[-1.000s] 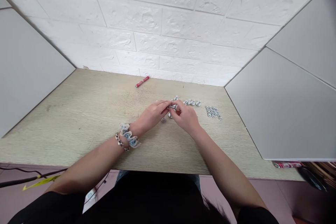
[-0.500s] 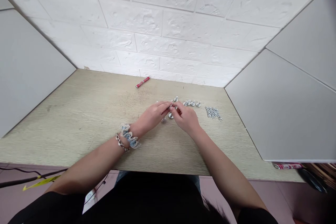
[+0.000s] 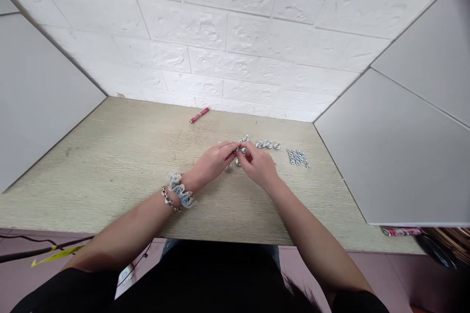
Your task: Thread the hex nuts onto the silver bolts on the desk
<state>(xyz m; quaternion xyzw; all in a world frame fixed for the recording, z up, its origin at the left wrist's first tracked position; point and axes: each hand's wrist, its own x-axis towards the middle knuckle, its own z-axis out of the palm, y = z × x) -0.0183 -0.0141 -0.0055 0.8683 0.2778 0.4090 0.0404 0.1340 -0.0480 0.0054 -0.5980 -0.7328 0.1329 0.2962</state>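
Note:
My left hand [image 3: 213, 162] and my right hand [image 3: 261, 165] meet above the table, fingertips pinched together. Between them is a small silvery bolt [image 3: 241, 150], partly covered by the fingers. Whether a nut or washer is on it I cannot tell. Just under the fingers, bolts with wide round washers stand on the tabletop; one bolt [image 3: 228, 167] shows below my left fingertips and another bolt [image 3: 246, 138] behind my hands. To the right, a short row of similar bolts [image 3: 269, 145] stands upright. Beyond it lies a cluster of small metal nuts [image 3: 296, 157].
A red marker-like tube [image 3: 199, 115] lies near the white brick wall [image 3: 205, 66]. White panels [image 3: 400, 156] border the wooden table [image 3: 121, 166] on both sides. Another red tube [image 3: 402, 231] and a dark round object [image 3: 436, 252] are at the right front corner.
My hands stay in nearly the same place. The right fingers have shifted slightly, and more of the bolt's shank shows between the fingertips.

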